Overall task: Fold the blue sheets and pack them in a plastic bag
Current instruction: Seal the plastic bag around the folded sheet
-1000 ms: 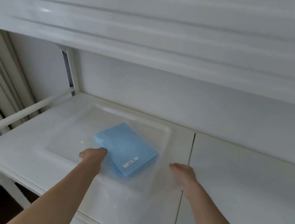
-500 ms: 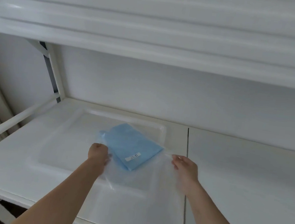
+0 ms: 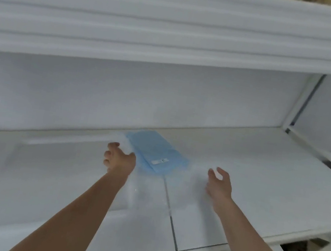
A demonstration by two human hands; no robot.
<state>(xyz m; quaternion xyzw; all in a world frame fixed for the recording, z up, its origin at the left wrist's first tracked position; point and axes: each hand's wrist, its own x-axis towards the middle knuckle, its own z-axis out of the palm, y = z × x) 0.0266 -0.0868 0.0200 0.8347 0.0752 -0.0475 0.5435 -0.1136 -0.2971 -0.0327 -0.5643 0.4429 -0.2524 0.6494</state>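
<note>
Packed blue sheet (image 3: 155, 153) now lies beyond both hands; my left hand (image 3: 119, 159) and right hand (image 3: 218, 182) have let go, fingers loosely apart. I judge this pack finished.

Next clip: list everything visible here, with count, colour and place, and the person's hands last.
Blue sheet: one, folded, light blue with a small white label, on the shelf at centre, between the hands.
Plastic bag: one, clear, blurred, around the sheet.
Shelf: one, white, two panels with a seam between them; a second white shelf above.
Left hand: fingers curled at the bag's left edge; grip unclear.
Right hand: fingers relaxed at the bag's right side.
</note>
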